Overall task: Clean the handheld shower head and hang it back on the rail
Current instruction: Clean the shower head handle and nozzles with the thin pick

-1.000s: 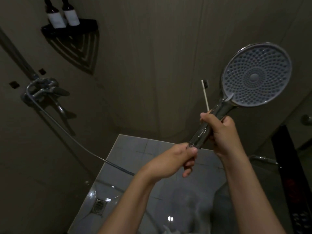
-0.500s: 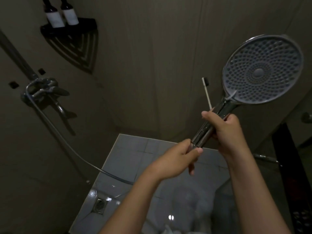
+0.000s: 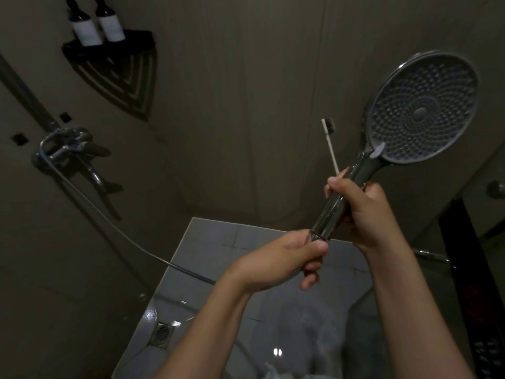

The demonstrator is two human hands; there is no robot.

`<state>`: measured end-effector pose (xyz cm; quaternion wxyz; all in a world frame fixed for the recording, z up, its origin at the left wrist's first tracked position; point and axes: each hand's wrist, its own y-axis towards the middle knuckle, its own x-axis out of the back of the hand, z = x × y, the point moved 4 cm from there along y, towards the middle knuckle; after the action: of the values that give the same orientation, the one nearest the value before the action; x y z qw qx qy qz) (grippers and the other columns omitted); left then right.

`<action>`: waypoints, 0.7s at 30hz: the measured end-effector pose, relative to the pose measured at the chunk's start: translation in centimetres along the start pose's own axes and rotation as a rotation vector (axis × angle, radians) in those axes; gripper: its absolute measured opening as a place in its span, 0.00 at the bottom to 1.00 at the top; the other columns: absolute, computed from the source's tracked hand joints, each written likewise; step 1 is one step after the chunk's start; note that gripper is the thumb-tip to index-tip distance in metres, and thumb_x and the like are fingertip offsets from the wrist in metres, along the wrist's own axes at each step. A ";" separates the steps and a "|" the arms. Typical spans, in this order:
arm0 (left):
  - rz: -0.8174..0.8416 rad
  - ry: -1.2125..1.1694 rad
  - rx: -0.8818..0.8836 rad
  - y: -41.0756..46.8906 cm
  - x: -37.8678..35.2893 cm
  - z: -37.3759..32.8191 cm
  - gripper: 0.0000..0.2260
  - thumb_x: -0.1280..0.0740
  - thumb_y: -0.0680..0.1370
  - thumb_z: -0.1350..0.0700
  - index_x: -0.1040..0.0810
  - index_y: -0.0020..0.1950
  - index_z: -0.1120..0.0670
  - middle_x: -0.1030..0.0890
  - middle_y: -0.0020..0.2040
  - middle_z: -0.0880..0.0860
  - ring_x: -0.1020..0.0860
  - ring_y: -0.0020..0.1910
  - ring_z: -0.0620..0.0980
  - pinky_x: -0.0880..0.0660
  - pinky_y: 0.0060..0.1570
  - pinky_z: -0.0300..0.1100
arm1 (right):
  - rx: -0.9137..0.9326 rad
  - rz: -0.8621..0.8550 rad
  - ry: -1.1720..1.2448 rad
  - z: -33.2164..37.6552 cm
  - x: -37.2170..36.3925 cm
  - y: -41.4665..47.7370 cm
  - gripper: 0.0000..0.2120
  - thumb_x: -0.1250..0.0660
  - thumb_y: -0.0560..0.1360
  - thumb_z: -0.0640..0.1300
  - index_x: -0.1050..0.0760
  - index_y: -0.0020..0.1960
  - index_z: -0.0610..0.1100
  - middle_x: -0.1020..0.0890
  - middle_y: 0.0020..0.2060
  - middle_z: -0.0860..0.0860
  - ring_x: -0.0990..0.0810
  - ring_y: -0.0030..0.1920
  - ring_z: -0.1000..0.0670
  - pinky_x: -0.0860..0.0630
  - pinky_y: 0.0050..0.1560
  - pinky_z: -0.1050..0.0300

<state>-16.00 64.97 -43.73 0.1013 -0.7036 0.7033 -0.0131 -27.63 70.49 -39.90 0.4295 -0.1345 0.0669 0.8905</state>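
Note:
The round handheld shower head (image 3: 419,110) is held up at the right, its grey nozzle face turned toward me. My right hand (image 3: 360,212) grips the upper part of its chrome handle (image 3: 332,212) and also holds a white toothbrush (image 3: 329,138), which points upward beside the head. My left hand (image 3: 289,255) grips the handle's lower end where the hose (image 3: 114,225) joins. The hose runs left to the mixer tap (image 3: 68,149), and the rail (image 3: 24,97) rises from there along the left wall.
A black corner shelf (image 3: 114,50) with two dark bottles (image 3: 95,26) sits high on the wall. A floor drain (image 3: 163,331) lies in the wet grey tiles below. A dark panel (image 3: 470,269) and a chrome knob (image 3: 496,188) are at the right.
The shower head has tilted further to the right and its face has turned slightly. Both hands keep their hold on the handle, and my left hand's fingers have closed tighter at the hose joint.

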 end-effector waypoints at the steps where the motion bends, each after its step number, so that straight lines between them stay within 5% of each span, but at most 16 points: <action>1: -0.051 0.047 -0.004 0.0 0.0 -0.1 0.06 0.44 0.79 0.57 0.36 0.43 0.55 0.34 0.29 0.47 0.32 0.22 0.42 0.32 0.40 0.48 | -0.007 -0.026 -0.003 -0.1 0.1 0.1 0.08 0.31 0.69 0.41 0.30 0.37 0.45 0.26 0.31 0.48 0.30 0.22 0.59 0.36 0.21 0.70; 6: -0.254 0.315 0.039 0.0 -0.2 -0.6 0.10 0.42 0.82 0.55 0.36 0.40 0.52 0.33 0.32 0.49 0.31 0.24 0.42 0.26 0.46 0.59 | -0.042 -0.105 -0.007 -0.2 0.5 0.3 0.06 0.34 0.74 0.38 0.30 0.40 0.43 0.27 0.32 0.47 0.28 0.21 0.60 0.35 0.20 0.70; 12: -0.368 0.575 0.034 0.2 0.4 -0.3 0.10 0.42 0.80 0.48 0.35 0.41 0.49 0.24 0.42 0.64 0.25 0.39 0.62 0.25 0.43 0.56 | -0.051 -0.212 -0.023 -0.9 0.9 0.8 0.07 0.30 0.72 0.40 0.29 0.40 0.45 0.26 0.33 0.49 0.26 0.30 0.54 0.28 0.26 0.66; 21: -0.395 0.865 0.066 0.4 0.5 -0.5 0.10 0.44 0.81 0.47 0.35 0.47 0.53 0.20 0.45 0.61 0.22 0.45 0.60 0.29 0.41 0.50 | -0.027 -0.281 -0.075 -1.9 1.1 1.1 0.10 0.27 0.70 0.43 0.29 0.39 0.46 0.26 0.32 0.50 0.26 0.33 0.52 0.28 0.34 0.59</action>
<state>-16.48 64.37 -43.34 -0.1829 -0.7502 0.5328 -0.3462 -28.80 70.22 -42.03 0.5505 -0.1147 0.0194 0.8267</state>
